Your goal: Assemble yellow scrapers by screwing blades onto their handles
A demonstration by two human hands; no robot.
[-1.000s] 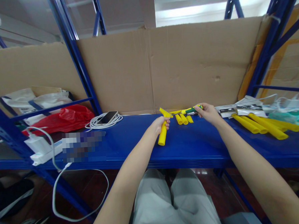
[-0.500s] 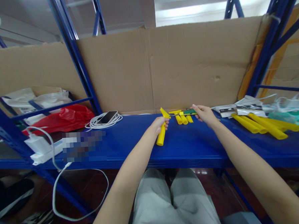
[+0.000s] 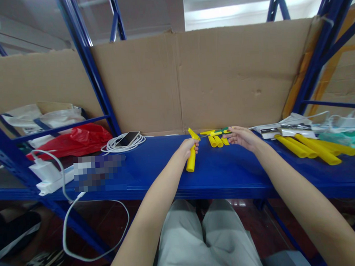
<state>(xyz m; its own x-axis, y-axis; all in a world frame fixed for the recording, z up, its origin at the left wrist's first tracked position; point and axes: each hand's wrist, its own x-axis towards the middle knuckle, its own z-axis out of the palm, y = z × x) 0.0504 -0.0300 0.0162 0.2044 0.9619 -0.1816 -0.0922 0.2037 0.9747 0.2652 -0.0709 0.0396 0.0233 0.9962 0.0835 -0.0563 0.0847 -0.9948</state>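
We've got a yellow plastic tube gripped in our left fingers; crosswise, a slim green-and-yellow screwdriver points left from our right fingers, can't tell if they're gripping

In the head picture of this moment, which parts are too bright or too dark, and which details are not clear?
Head view: the ceiling light is washed out; the floor under the shelf is dim, with a small glare; the screwdriver looks soft, its tip too small to make out; a blocky patch hides detail at left.
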